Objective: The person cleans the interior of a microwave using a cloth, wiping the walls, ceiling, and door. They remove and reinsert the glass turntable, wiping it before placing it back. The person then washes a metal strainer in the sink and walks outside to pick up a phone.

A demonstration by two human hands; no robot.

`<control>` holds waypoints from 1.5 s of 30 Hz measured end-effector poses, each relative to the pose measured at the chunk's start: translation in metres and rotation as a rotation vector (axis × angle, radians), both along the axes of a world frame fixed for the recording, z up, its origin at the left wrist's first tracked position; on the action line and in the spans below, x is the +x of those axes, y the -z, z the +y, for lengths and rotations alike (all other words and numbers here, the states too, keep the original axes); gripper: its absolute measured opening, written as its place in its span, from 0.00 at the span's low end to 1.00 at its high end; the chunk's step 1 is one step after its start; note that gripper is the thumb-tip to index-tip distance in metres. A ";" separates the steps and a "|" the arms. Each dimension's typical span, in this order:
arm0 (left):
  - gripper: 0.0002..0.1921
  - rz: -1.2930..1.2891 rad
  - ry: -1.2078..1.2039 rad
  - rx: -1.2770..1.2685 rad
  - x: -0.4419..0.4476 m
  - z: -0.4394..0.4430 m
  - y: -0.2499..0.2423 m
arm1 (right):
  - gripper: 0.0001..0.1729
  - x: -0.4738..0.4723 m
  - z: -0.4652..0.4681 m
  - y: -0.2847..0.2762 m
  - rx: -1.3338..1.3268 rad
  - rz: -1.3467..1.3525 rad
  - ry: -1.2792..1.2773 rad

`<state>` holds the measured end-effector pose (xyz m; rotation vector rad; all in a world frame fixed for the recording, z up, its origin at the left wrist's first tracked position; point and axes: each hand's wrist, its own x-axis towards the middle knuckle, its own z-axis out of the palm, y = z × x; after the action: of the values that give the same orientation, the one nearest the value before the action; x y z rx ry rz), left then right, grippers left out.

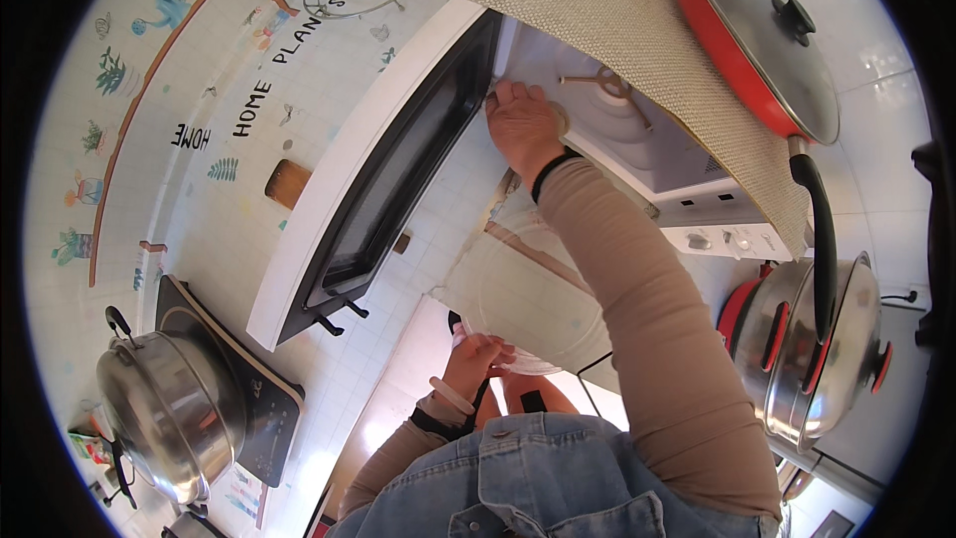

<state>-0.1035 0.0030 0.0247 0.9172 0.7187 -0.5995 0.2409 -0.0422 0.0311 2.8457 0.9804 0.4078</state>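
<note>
My left hand (474,362) grips the near rim of a round clear glass turntable plate (545,299), which is held in front of my body. My right hand (526,119) reaches to the opening of a white microwave oven, at the cavity's edge on the door's hinge side. Under its palm shows the edge of a small pale yellowish pad (561,118), mostly hidden by the hand. The microwave door (388,187) stands wide open to the left. Inside the cavity (672,157) a brown three-armed roller support (614,84) is visible.
A woven mat (597,0) covers the microwave, with a lidded red frying pan (739,37) on it. A steel pot (172,403) stands on an induction cooker (261,418) at left. Another steel steamer pot (806,351) is at right. A wire rack (364,15) lies at the back.
</note>
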 end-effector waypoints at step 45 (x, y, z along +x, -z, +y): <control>0.12 0.003 0.035 -0.034 0.003 0.005 -0.002 | 0.03 -0.059 -0.187 -0.087 -0.362 0.122 0.166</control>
<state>-0.1009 0.0082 0.0267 0.8991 0.6947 -0.6423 0.1815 -0.2288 0.1186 2.6153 0.7376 0.0346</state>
